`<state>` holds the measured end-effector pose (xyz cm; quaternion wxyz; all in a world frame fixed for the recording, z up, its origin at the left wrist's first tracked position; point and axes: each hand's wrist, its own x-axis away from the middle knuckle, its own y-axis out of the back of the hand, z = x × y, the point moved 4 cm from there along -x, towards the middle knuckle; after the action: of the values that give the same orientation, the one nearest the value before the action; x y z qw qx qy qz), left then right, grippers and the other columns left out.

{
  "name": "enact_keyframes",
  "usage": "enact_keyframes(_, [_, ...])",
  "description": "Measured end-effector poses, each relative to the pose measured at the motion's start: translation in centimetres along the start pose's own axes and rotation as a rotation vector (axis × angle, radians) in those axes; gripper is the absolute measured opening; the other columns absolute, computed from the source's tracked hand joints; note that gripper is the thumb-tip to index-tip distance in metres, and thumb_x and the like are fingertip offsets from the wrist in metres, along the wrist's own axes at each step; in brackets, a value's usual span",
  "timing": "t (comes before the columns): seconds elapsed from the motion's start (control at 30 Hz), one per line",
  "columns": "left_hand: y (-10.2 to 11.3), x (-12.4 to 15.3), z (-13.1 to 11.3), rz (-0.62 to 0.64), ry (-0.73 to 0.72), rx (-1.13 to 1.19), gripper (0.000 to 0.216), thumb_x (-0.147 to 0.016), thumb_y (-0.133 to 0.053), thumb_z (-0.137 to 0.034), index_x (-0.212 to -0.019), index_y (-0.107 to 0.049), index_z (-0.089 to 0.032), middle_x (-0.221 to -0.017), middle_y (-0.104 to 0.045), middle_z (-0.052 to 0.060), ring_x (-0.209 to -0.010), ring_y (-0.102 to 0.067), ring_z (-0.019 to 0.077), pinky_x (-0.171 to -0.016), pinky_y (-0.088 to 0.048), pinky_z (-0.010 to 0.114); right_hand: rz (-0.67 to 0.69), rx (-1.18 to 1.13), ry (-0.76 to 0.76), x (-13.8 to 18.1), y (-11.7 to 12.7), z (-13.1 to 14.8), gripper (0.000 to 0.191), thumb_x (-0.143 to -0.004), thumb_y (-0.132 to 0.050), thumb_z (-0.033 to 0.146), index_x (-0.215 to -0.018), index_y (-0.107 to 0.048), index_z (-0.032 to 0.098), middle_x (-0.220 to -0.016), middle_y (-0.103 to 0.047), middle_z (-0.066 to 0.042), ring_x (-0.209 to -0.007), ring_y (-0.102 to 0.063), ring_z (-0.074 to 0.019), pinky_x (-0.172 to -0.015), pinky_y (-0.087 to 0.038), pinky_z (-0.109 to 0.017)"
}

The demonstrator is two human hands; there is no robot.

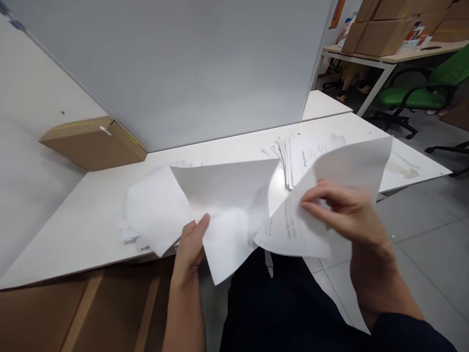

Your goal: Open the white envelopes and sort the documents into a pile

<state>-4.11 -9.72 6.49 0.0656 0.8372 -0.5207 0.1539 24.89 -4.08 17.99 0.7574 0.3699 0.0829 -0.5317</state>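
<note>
My left hand (191, 243) grips a large blank white sheet (227, 205) by its lower edge, thumb on top, over the front edge of the white table (73, 230). My right hand (342, 210) pinches a second, printed sheet (348, 166) that curls upward to the right of the first. Both sheets are lifted off the table in front of my dark-clothed lap. Behind the right sheet lies a fanned stack of printed papers (293, 151). More loose sheets (128, 234) lie under the left sheet near the table edge.
A closed cardboard box (93, 143) sits at the table's back left against a grey partition panel (183, 68). Brown cardboard (73, 313) stands under the table at lower left. At the far right are a green office chair (428, 88) and a desk stacked with cardboard boxes (388, 29).
</note>
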Motion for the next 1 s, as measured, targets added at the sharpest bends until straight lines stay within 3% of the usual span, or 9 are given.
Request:
enact_keyframes(0.13, [1.8,-0.9,3.6,-0.047,0.115,0.069,0.048,-0.054,-0.077,-0.044,-0.083,-0.066,-0.007,-0.065,-0.069,0.009,-0.06,-0.065,0.0219,-0.055,-0.051,0.03,-0.428,-0.153,-0.086,1.0,5.5,-0.5,0.026,-0.069,-0.067,0.01,-0.087,-0.067,0.028,-0.079,-0.061,-0.001,-0.068,-0.056,-0.0146,-0.054,-0.045,-0.027])
enact_keyframes(0.2, [1.9,-0.7,5.1,-0.043,0.152,0.087,0.046,-0.052,-0.078,-0.042,-0.078,-0.067,-0.006,-0.065,-0.069,0.009,-0.059,-0.064,0.0212,-0.056,-0.051,0.03,-0.605,-0.317,-0.047,1.4,6.7,-1.1,0.023,-0.066,-0.07,0.012,-0.081,-0.067,0.029,-0.072,-0.057,0.0,-0.061,-0.053,-0.0146,-0.05,-0.042,-0.028])
enact_keyframes(0.27, [1.7,-0.4,6.1,-0.023,0.165,0.094,0.042,-0.053,-0.078,-0.041,-0.076,-0.068,-0.007,-0.066,-0.069,0.009,-0.058,-0.063,0.02,-0.056,-0.051,0.03,-0.668,-0.477,-0.003,1.5,6.3,-2.0,0.016,-0.062,-0.072,0.018,-0.071,-0.064,0.029,-0.062,-0.051,0.002,-0.054,-0.049,-0.0139,-0.046,-0.039,-0.028])
enact_keyframes(0.33, [1.5,-0.2,6.8,-0.005,0.164,0.077,0.038,-0.056,-0.076,-0.04,-0.076,-0.069,-0.008,-0.066,-0.069,0.009,-0.057,-0.062,0.0197,-0.053,-0.05,0.029,-0.576,-0.559,-0.087,1.2,4.2,-3.6,0.014,-0.06,-0.071,0.019,-0.067,-0.061,0.027,-0.059,-0.049,0.003,-0.049,-0.045,-0.012,-0.043,-0.035,-0.025])
enact_keyframes(0.47, [1.4,-0.1,7.7,-0.017,0.1,-0.014,0.034,-0.055,-0.076,-0.037,-0.075,-0.071,-0.01,-0.064,-0.069,0.007,-0.059,-0.063,0.0224,-0.053,-0.049,0.03,-0.071,-0.383,-0.638,2.4,-3.4,-7.9,0.015,-0.066,-0.063,0.023,-0.081,-0.061,0.022,-0.053,-0.046,0.006,-0.041,-0.037,-0.008,-0.04,-0.027,-0.021])
enact_keyframes(0.53, [1.3,0.2,8.0,-0.005,0.104,-0.024,0.039,-0.057,-0.075,-0.041,-0.08,-0.071,-0.01,-0.069,-0.07,0.008,-0.067,-0.065,0.0249,-0.059,-0.051,0.032,0.093,-0.244,-0.784,3.7,-6.3,-9.3,0.018,-0.068,-0.06,0.026,-0.084,-0.061,0.019,-0.051,-0.042,0.006,-0.041,-0.034,-0.0071,-0.04,-0.025,-0.021])
enact_keyframes(0.73, [0.3,1.6,7.9,0.058,0.183,0.207,0.061,-0.076,-0.048,-0.062,-0.107,-0.064,-0.011,-0.102,-0.067,0.016,-0.097,-0.062,0.0268,-0.084,-0.049,0.038,0.167,-0.06,-0.811,5.8,-8.8,-9.9,0.023,-0.07,-0.053,0.03,-0.087,-0.062,0.019,-0.054,-0.038,0.006,-0.046,-0.032,-0.0084,-0.045,-0.027,-0.022])
enact_keyframes(0.87, [-0.4,1.7,8.0,0.062,0.122,0.156,0.055,-0.074,-0.059,-0.053,-0.11,-0.06,-0.011,-0.105,-0.067,0.015,-0.099,-0.062,0.028,-0.087,-0.048,0.041,0.276,0.001,-0.703,5.9,-9.0,-9.5,0.024,-0.076,-0.05,0.033,-0.093,-0.06,0.021,-0.055,-0.039,0.006,-0.05,-0.037,-0.011,-0.049,-0.031,-0.023])
enact_keyframes(1.0, [-0.6,1.5,8.8,0.019,0.081,0.105,0.048,-0.071,-0.065,-0.045,-0.104,-0.06,-0.01,-0.097,-0.069,0.013,-0.092,-0.064,0.0269,-0.083,-0.05,0.041,0.305,0.161,-0.615,6.5,-8.5,-9.7,0.027,-0.081,-0.047,0.042,-0.096,-0.057,0.022,-0.078,-0.057,-0.003,-0.065,-0.052,-0.0168,-0.056,-0.04,-0.029])
